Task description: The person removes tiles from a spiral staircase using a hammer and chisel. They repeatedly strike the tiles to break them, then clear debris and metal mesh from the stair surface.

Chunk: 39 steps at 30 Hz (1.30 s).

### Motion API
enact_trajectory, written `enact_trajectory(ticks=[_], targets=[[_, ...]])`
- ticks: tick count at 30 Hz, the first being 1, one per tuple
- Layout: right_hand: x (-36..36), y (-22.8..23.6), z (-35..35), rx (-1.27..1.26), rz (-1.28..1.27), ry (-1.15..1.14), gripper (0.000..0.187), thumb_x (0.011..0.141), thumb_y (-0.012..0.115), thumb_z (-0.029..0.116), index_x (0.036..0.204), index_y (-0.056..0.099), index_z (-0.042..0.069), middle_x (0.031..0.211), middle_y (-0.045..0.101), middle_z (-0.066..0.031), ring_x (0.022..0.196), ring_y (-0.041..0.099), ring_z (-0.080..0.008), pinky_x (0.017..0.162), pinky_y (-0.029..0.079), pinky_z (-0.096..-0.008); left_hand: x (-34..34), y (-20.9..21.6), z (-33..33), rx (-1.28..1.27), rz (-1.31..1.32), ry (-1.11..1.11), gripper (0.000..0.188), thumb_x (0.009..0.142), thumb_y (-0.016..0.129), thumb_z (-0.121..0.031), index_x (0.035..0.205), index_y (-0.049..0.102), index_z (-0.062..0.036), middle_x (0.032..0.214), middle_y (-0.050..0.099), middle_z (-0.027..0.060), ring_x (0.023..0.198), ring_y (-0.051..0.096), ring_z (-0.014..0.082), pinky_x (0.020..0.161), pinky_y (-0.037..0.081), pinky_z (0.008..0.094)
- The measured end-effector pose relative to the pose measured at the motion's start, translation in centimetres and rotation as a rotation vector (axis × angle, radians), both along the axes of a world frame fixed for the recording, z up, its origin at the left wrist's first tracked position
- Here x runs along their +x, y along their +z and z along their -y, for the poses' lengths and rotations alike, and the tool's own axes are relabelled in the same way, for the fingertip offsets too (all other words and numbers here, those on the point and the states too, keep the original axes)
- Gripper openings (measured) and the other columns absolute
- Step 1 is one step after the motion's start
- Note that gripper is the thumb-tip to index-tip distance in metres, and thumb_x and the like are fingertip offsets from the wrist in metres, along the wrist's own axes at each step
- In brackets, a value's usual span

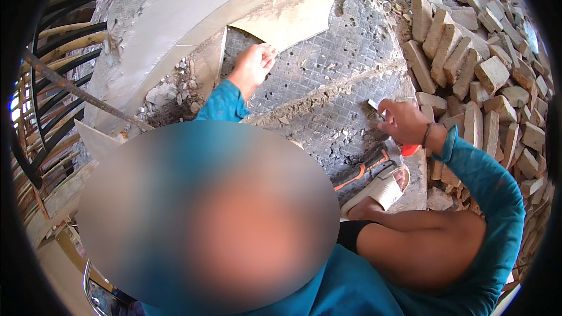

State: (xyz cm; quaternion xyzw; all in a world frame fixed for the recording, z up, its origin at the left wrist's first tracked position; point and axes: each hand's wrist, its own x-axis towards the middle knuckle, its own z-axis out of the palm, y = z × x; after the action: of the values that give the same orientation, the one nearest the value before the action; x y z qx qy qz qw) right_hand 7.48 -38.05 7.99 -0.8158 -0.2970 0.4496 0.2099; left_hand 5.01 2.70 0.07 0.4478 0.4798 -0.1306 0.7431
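Note:
My left hand (252, 69) is closed at the lower corner of a broken beige tile (295, 11), fingertips on its edge. This jagged tile piece lies over a dark grey surface (333, 76) marked with a grid pattern and pits. To the right, my right hand (403, 122) is wrapped round a chisel (410, 150); a red part shows below the hand and a pale metal end sticks out toward the upper left. Beside my sandalled foot (383, 190) lies a hammer (364, 168) with an orange and black handle. Part of the lower view is blurred out.
Loose bricks (462, 52) are heaped along the right side. Rubble (170, 90) and a beige ledge (175, 11) lie at the left. A rusty rod (82, 93) crosses in front of curved black metal bars (64, 76). A ridge of mortar (328, 95) runs across the grey surface.

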Motion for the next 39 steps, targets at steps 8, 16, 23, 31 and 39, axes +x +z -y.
enact_trajectory(ticks=[8, 16, 23, 31, 39], targets=[[-11.8, 1.1, 3.7, -0.308, -0.541, 0.057, 0.085, 0.086, 0.071, 0.037, 0.152, 0.020, 0.023, 0.078, 0.071, -0.0107, 0.082, 0.072, -0.0306, 0.078, 0.055, -0.0428, -5.3, 2.6, 1.5, -0.006, 0.026, -0.184, 0.042, 0.093, 0.052, -0.013, 0.134, 0.051, -0.0043, 0.127, 0.064, 0.0045, 0.112, 0.063, 0.0145, 0.087, 0.044, 0.0299], [-13.0, -2.1, 1.6, -0.284, -0.292, 0.102, 0.059, 0.090, 0.062, 0.055, 0.126, 0.047, 0.011, 0.088, 0.071, -0.0162, 0.089, 0.070, -0.0351, 0.093, 0.050, -0.0476, -7.9, 3.6, 5.7, -0.015, 0.206, -0.558, 0.025, 0.097, 0.058, -0.021, 0.114, 0.063, -0.0033, 0.111, 0.070, 0.0065, 0.096, 0.066, 0.0118, 0.072, 0.047, 0.0251], [-15.1, 0.4, 2.5, -0.337, -0.501, -0.549, 0.034, 0.086, 0.075, 0.032, 0.092, 0.051, 0.008, 0.073, 0.062, -0.0025, 0.059, 0.065, -0.0121, 0.052, 0.055, -0.0291, -10.2, 3.9, 5.6, 0.079, 0.226, -0.898, 0.029, 0.095, 0.062, -0.027, 0.112, 0.066, -0.0040, 0.103, 0.069, 0.0046, 0.089, 0.063, 0.0107, 0.076, 0.047, 0.0257], [-11.9, 7.4, -2.4, -0.004, -0.743, -1.466, 0.012, 0.086, 0.052, 0.002, 0.088, 0.046, 0.012, 0.070, 0.053, -0.0061, 0.059, 0.062, -0.0229, 0.057, 0.059, -0.0365, -9.9, 3.5, 7.7, -0.016, 0.285, -1.156, 0.034, 0.095, 0.063, -0.033, 0.107, 0.068, -0.0017, 0.101, 0.068, 0.0056, 0.090, 0.062, 0.0116, 0.079, 0.048, 0.0252], [-8.3, 12.2, -10.8, -0.137, 0.046, -0.149, 0.057, 0.079, 0.054, 0.005, 0.133, 0.037, 0.012, 0.078, 0.060, -0.0170, 0.068, 0.064, -0.0398, 0.065, 0.053, -0.0499, -10.4, 11.2, 6.8, -0.578, 0.153, -0.952, 0.056, 0.095, 0.060, -0.054, 0.125, 0.058, -0.0064, 0.119, 0.065, 0.0052, 0.105, 0.062, 0.0161, 0.084, 0.046, 0.0324]])
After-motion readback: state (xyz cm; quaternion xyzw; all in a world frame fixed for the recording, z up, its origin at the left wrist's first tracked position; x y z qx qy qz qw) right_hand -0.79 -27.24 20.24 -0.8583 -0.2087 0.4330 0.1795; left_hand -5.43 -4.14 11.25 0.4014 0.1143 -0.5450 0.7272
